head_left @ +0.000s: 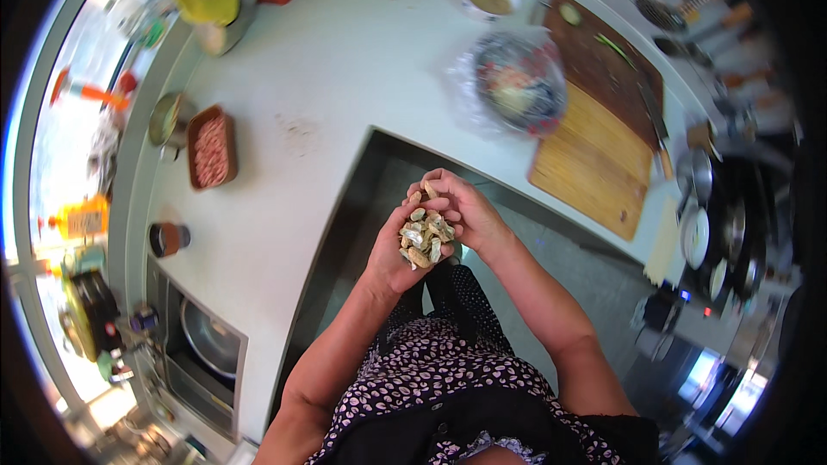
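Observation:
In front of my body, my left hand (390, 251) is cupped around a pile of cracked peanut shells (422, 237), some showing their pale insides. My right hand (463, 207) meets it from the right, its fingers curled over the left fingertips. At the fingertips there is a whole-looking peanut (430, 190), which the right fingers press on. Whether kernels lie among the shells is too small to tell.
A brown container of pink peanut kernels (211, 148) stands on the left counter, near a dark cup (169, 239). Beyond my hands are a plastic-covered bowl (517, 86), a light cutting board (594, 159) and a knife (655, 116). The sink (202, 392) is lower left.

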The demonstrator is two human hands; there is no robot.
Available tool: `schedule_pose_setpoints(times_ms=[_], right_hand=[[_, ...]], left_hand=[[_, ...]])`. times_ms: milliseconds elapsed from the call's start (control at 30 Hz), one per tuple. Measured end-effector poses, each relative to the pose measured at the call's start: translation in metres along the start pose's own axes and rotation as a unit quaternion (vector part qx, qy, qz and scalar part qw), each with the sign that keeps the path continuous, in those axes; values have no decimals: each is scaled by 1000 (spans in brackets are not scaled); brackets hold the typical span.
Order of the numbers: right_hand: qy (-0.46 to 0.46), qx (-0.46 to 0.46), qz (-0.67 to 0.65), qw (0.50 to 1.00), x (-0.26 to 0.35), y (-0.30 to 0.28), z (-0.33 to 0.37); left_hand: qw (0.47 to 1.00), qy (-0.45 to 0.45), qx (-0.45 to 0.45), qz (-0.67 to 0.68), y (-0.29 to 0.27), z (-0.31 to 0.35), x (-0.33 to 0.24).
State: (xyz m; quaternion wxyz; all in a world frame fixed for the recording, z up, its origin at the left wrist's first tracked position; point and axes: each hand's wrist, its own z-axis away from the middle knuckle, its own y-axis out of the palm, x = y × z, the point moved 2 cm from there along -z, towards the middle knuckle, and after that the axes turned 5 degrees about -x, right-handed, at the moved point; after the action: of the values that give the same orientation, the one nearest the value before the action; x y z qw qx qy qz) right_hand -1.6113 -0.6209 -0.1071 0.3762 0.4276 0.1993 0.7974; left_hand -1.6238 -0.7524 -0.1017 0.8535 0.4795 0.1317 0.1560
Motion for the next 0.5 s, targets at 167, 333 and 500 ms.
schedule_pose_setpoints(times_ms=[167,333,500], right_hand=[[-140,-57,-50,987,24,-52,74],[-271,-110,-100,951,31,-123,162],[-365,-242,-37,898,23,-197,288]], left_hand=[[995,-89,12,-35,31,-25,68],[982,-166,25,-90,56,-44,161],[967,-223,-25,-120,84,-40,296]])
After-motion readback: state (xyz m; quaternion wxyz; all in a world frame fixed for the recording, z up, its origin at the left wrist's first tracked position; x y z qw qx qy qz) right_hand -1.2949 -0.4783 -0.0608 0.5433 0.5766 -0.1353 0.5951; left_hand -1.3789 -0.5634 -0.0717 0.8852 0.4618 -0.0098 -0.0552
